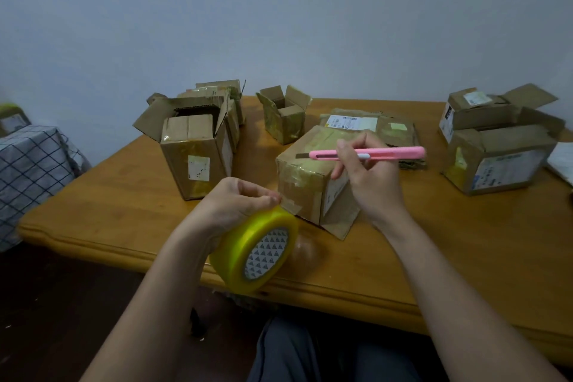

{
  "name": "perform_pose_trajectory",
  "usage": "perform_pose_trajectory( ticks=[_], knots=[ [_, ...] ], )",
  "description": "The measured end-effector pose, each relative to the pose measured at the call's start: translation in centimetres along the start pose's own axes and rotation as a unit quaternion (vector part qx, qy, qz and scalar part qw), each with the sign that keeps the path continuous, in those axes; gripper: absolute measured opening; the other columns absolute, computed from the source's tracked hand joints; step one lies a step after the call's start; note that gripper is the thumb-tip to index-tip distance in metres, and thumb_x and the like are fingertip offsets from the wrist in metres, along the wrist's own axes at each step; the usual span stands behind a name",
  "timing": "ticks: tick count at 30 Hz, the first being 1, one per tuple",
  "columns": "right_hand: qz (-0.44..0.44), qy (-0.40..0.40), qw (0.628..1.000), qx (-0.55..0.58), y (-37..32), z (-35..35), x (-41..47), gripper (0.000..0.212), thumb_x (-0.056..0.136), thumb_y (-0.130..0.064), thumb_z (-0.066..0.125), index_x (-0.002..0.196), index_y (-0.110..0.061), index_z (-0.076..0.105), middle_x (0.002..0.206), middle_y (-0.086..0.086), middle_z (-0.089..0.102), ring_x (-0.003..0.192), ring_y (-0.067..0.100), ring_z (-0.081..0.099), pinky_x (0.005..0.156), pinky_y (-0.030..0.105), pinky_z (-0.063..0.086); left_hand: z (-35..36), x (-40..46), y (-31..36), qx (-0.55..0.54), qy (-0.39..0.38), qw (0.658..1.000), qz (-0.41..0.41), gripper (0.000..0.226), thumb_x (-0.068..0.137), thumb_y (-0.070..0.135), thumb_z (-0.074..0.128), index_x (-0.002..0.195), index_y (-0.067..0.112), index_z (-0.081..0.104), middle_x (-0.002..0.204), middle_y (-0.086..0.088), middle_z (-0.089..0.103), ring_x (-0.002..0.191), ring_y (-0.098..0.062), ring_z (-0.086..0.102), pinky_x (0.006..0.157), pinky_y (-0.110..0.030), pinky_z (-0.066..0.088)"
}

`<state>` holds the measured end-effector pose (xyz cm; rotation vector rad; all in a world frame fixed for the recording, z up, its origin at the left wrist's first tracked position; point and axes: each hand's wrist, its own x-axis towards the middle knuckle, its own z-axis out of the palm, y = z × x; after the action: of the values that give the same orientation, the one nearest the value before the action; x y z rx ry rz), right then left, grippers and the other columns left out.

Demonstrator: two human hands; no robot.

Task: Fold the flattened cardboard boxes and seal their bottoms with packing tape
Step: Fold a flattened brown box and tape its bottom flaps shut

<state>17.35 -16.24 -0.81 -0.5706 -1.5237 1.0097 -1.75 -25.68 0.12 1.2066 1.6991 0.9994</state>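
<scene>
Holding the yellow roll of clear packing tape (252,250) in our left hand (235,205), we keep its free end stretched up to the near edge of the brown cardboard box (313,174) standing bottom-up at the middle of the orange wooden table (124,205). The left fingers are curled round the roll, with the thumb and forefinger pinching the tape where it leaves the roll, just beside the box corner. Our right hand (369,177) grips the pink retractable utility knife (366,153) pen-fashion above the box; the blade is extended and points to the left, clear of the tape.

We judge the step in hand to be severing the tape: a strip already appears to run across the closed bottom flaps and down the near face. The next move calls for bringing the blade down to the taut span between roll and box, cutting across it while the left hand maintains tension, and keeping the left fingertips out of the blade path. The loose end should then be pressed flat against the cardboard.

Several open-topped cardboard boxes stand around the table: one tall box (198,149) to the left, a small one (283,115) behind, two (499,146) to the right. A flattened box (372,127) lies behind the one being sealed.
</scene>
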Motion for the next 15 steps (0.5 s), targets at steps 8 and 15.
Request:
perform_pose_trajectory(
  ticks=[8, 15],
  knots=[
    [-0.050, -0.042, 0.902, -0.427, 3.7, -9.0, -2.8, 0.011, 0.088, -0.014, 0.065, 0.096, -0.022, 0.061, 0.095, -0.007, 0.055, 0.078, 0.014, 0.057, 0.059, 0.018, 0.045, 3.7, 0.0, 2.5, 0.058, -0.054, 0.996, 0.034, 0.011, 0.090, 0.021, 0.069, 0.093, 0.020, 0.079, 0.091, 0.003, 0.077, 0.081, -0.014, 0.073, 0.061, -0.021, 0.054],
    [0.137, -0.174, 0.830, -0.512, 5.8, -14.0, -5.1, 0.040, 0.093, -0.005, 0.055, 0.119, -0.033, 0.063, 0.111, -0.007, 0.053, 0.093, 0.004, 0.044, 0.070, 0.017, 0.038, 8.1, 0.9, 4.6, 0.086, -0.092, 0.990, 0.062, 0.010, 0.089, 0.025, 0.070, 0.094, 0.026, 0.079, 0.104, -0.003, 0.072, 0.090, -0.021, 0.070, 0.071, -0.032, 0.057]
  ],
)
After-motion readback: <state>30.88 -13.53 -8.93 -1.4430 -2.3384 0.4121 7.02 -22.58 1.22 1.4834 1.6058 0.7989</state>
